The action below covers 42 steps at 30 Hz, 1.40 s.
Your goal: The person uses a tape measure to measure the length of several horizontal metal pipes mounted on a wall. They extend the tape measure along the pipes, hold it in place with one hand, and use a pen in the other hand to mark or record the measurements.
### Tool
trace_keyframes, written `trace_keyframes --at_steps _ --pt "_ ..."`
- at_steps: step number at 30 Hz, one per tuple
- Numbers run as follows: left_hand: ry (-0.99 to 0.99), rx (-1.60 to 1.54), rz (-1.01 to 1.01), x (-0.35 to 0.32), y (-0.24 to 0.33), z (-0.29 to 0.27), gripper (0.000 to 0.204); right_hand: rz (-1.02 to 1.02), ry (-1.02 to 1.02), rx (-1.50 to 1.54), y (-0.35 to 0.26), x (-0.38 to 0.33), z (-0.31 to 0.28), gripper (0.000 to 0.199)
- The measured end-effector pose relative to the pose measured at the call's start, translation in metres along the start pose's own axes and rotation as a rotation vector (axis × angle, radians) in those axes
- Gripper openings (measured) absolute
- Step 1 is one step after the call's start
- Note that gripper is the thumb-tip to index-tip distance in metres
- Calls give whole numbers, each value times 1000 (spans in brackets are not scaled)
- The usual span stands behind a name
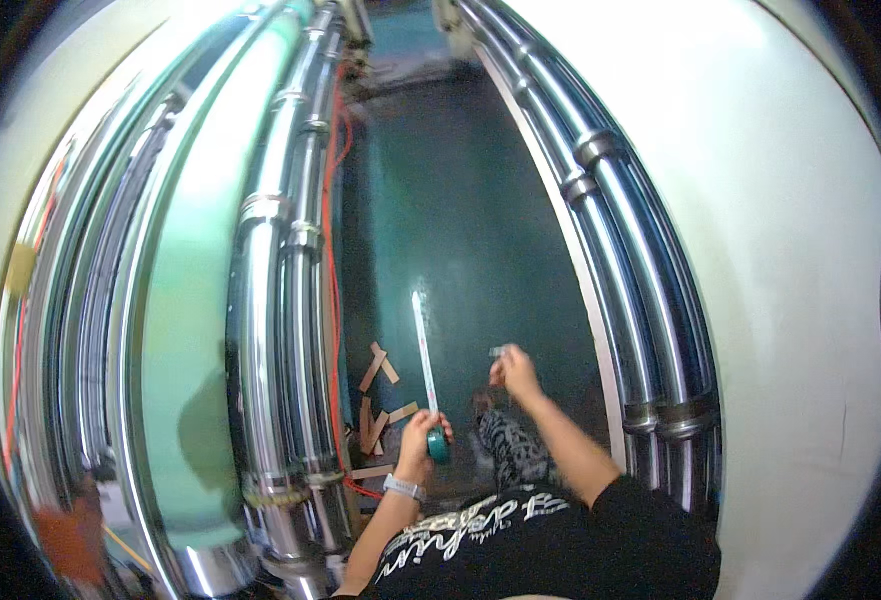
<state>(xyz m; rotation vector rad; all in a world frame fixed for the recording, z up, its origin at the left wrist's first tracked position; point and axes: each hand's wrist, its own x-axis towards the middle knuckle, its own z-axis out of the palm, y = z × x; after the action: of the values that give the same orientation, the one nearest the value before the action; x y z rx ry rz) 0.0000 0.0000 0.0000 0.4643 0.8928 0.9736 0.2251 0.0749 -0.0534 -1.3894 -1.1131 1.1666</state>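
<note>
My left hand (417,446), with a pale watch on its wrist, is closed around a green tape measure (438,447). The white tape blade (422,340) sticks straight out ahead over the dark green floor, its far end free. Further right, my right hand (518,374) is raised over the floor with its fingers closed together. A small pale piece (498,351) shows at those fingertips; blur hides what it is. My patterned trouser leg (513,450) and a shoe are below that hand.
Long shiny metal rods (262,260) with collars line the left, beside a large light-green cylinder (195,330). A red cable (332,270) runs along them. Several flat wooden strips (374,425) lie on the floor (450,200). More rods (625,210) run along the right by a white wall (770,250).
</note>
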Motion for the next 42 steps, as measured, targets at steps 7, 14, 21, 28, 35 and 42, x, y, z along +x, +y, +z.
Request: trace_keyframes --at_steps 7,14,21,28,35,42 --pt "73 -36 -185 85 95 -9 14 191 329 276 -65 112 -26 20" --pt "-133 163 -271 255 180 8 13 146 710 1009 -51 230 -76 19" --pt "-370 384 -340 446 270 41 12 -75 1002 1239 -50 293 -88 19" --pt "-480 604 -448 565 317 106 13 -153 1267 1413 -43 345 -96 17" --pt "-443 1095 -596 669 335 74 16 -454 1406 1511 -28 365 -101 17" --pt "-883 1955 -415 875 356 59 16 -833 1494 1410 -42 366 -91 14"
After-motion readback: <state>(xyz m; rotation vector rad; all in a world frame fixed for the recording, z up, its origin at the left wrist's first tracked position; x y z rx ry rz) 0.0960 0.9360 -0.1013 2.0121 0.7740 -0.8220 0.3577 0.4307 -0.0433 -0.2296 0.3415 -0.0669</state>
